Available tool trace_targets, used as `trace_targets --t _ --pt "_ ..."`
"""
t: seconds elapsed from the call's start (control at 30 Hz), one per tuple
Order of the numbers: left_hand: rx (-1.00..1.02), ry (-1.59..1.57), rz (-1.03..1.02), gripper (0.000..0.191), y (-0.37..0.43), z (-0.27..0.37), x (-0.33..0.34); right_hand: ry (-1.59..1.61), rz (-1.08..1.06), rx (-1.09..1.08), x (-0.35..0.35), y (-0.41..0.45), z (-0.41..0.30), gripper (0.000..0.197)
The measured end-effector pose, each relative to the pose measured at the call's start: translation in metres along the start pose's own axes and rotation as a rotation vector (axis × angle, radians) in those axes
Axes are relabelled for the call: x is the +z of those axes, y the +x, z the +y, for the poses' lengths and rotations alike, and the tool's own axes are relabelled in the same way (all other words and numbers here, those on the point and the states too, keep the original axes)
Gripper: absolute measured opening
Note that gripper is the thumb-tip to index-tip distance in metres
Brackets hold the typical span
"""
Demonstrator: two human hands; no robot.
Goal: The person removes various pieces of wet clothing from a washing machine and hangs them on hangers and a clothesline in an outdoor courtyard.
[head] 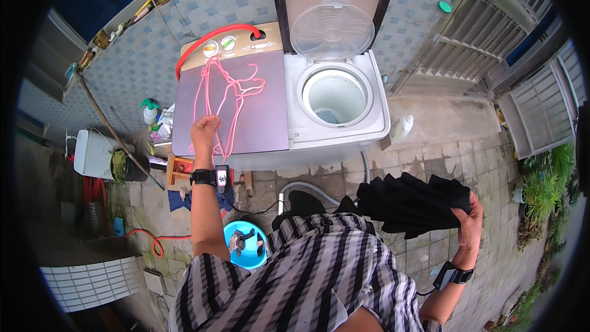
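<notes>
My left hand [206,130] is at the pink clothes hangers [239,90], which lie on the closed purple-grey lid [269,120] of a twin-tub washing machine; its fingertips are pinched on the lower part of a hanger. Out to the right, my right hand [470,214] grips a bunched black cloth garment [410,200] by its end, and the garment stretches sideways towards my body. The spin tub [334,99] stands open with a little bluish cloth visible at its bottom. Its raised black-framed lid [389,9] and clear inner cover [332,31] lean back against the tiled wall.
A turquoise basin [253,258] with some dark clothing stands on the paving by my left side. A grey drain hose [311,187] curves below the machine. A white bottle [404,128] stands to its right. A wooden stick [108,115] leans at the left; potted plants [544,193] line the right.
</notes>
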State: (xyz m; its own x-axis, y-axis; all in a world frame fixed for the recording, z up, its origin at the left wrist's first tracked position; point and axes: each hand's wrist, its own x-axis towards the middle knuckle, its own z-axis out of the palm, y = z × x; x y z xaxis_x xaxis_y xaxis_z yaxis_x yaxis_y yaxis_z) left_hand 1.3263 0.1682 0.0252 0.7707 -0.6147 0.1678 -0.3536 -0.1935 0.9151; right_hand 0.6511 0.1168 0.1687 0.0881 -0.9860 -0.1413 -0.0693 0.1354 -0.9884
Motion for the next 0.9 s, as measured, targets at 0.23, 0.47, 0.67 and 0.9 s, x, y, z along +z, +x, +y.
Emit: trace_targets --t 0.23,0.47,0.67,0.9 --pt "0.266 0.2 0.355 0.01 0.017 0.028 -0.052 0.023 -0.088 0.034 0.028 0.002 -0.014 0.039" --pt "0.126 -0.341 0.236 0.009 -0.016 0.103 -0.078 -0.335 -0.059 0.051 0.02 -0.016 -0.003 0.045" --pt "0.113 -0.359 -0.304 0.008 -0.143 0.222 0.006 -0.611 -0.007 -0.141 0.06 -0.015 -0.035 0.074" --pt "0.252 -0.59 -1.201 0.007 -0.235 0.279 0.186 -0.255 0.204 -0.425 0.073 0.005 -0.037 0.12"
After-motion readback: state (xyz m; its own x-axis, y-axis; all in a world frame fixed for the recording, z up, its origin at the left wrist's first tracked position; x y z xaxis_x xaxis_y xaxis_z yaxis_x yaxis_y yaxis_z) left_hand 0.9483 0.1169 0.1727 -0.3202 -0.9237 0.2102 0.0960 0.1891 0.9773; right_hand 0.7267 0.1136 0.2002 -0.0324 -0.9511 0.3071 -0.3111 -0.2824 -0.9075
